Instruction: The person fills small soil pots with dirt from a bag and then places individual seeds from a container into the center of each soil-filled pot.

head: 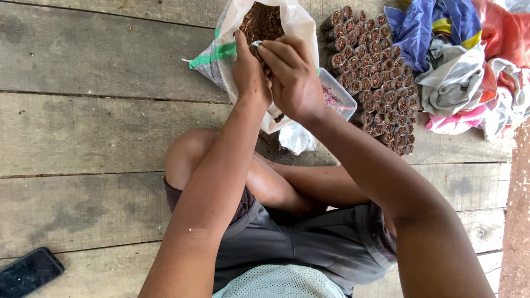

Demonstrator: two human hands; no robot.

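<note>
I sit cross-legged on a wooden plank floor. My left hand (249, 72) and my right hand (291, 74) meet over a white woven sack (301, 25) full of brown fibrous soil. Together they pinch a small clear plastic bag (257, 48) with dark fill in it, held just above the sack's opening. My right fingers curl over its top; my left fingers hold its side. Most of the small bag is hidden by my fingers.
Several filled small bags of brown soil (375, 72) stand packed in rows right of the sack. A clear plastic tub (338, 99) lies beside my right wrist. A heap of coloured cloth (469, 60) lies at the far right. A black phone (27, 272) rests bottom left.
</note>
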